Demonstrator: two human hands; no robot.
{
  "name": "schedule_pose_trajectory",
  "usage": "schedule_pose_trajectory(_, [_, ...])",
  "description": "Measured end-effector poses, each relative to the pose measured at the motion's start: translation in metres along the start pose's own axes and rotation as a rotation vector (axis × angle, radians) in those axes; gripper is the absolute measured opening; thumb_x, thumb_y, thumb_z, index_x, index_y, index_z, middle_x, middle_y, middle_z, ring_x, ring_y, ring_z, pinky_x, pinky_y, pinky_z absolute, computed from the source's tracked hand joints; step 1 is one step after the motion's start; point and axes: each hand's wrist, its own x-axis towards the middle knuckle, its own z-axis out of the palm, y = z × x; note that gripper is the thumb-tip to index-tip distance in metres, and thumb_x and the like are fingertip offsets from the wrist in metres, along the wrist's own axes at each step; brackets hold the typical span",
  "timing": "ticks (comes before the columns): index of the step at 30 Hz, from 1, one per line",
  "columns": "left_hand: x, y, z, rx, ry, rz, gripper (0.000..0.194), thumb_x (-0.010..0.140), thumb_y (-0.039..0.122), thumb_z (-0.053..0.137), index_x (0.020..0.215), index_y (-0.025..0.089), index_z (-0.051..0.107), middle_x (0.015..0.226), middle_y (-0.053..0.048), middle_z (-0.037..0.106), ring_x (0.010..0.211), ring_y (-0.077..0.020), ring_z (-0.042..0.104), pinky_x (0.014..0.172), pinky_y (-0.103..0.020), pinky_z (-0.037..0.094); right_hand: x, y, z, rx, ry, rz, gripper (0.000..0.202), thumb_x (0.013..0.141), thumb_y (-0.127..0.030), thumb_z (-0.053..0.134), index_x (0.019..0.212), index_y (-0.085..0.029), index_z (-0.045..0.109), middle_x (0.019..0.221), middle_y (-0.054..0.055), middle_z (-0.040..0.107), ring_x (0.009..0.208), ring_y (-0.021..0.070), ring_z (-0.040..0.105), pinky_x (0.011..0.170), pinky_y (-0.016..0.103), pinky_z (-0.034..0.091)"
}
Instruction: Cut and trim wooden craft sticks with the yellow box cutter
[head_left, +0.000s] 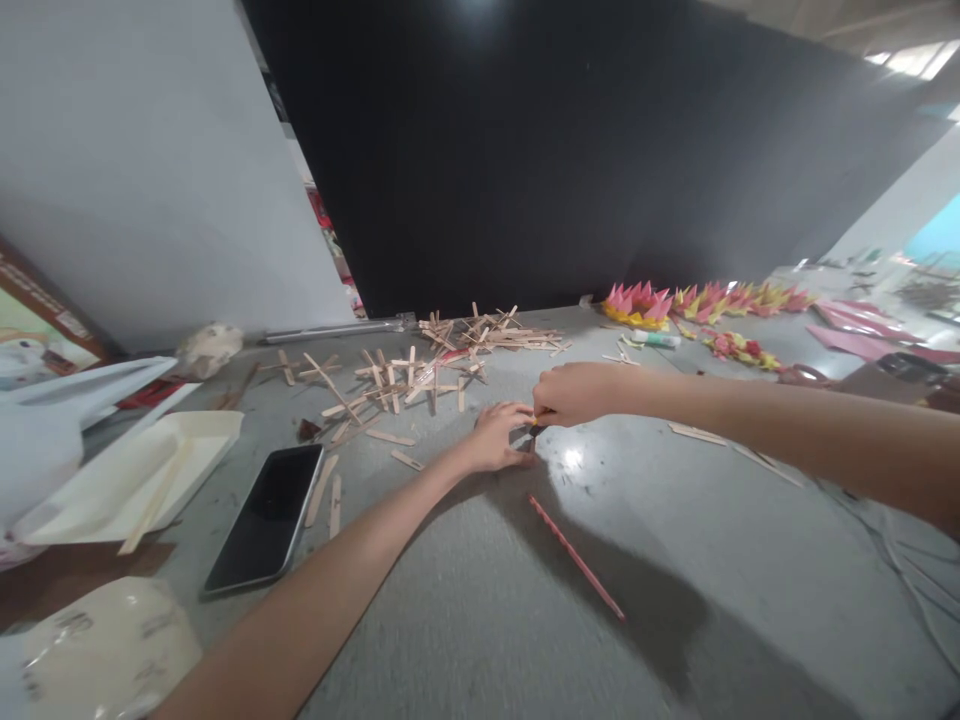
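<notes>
While a pale tray (pixel 206 430) is sitting toward the left edge of the grey tabletop (pixel 450 600), a phone (pixel 266 520) is lying just inboard of it, beside the left forearm. Toward the far edge, a tangle of wooden sticks (pixel 390 385) is crowding the left hand (pixel 499 437); loose ends are likely to be snagging any sweep that way. That hand is curving its fingers and thumb narrowly about a short stick (pixel 532 445), centrally placed, inward of the far edge; whether it is actually pinching cannot be told. The stick is presumably being light, stiff, dry to the touch and prone to splintering; its sides, near the lower end, are offering the soundest hold. The right hand (pixel 574 393) is closing on a small dark-and-yellow piece (pixel 535 428), mostly hidden. Nearer the near edge, a pink twisted strip (pixel 576 558) is lying apart from both hands. Toward the far right corner, a glue tube (pixel 656 340) and paper petals (pixel 637 303) are standing behind the right forearm; cables (pixel 892 545) are trailing along the right edge.
</notes>
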Motion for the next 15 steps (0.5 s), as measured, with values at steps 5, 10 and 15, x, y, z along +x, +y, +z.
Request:
schedule_pose_trajectory(5, [-0.001,0.004,0.008,0.037,0.057,-0.058,0.064,0.068,0.058,0.093,0.121,0.025,0.078,0.148,-0.014,0.064,0.144,-0.0410,0.051,0.122,-0.060,0.034,0.001,0.002,0.000,0.069,-0.027,0.025,0.032,0.098,-0.025,0.055,0.087,-0.015,0.083,0.078,0.011,0.075,0.056,0.0141,0.051,0.057,0.030,0.027])
schedule_pose_trajectory(10, [-0.001,0.002,0.009,0.060,0.072,-0.111,0.061,0.067,0.060,0.093,0.117,0.026,0.079,0.151,-0.015,0.062,0.147,-0.0423,0.048,0.123,-0.063,0.031,-0.003,0.002,-0.001,0.104,-0.015,0.035,0.030,0.096,-0.021,0.055,0.084,-0.016,0.082,0.075,0.009,0.074,0.057,0.0138,0.050,0.058,0.031,0.027])
schedule_pose_trajectory(15, [-0.001,-0.001,-0.009,0.110,-0.113,-0.141,0.064,0.074,0.054,0.089,0.132,0.032,0.076,0.166,-0.013,0.047,0.156,-0.0464,0.035,0.125,-0.068,0.024,-0.002,0.005,0.005,0.030,0.008,-0.029,0.028,0.096,-0.022,0.056,0.088,-0.017,0.082,0.080,0.010,0.076,0.064,0.0168,0.058,0.061,0.031,0.027])
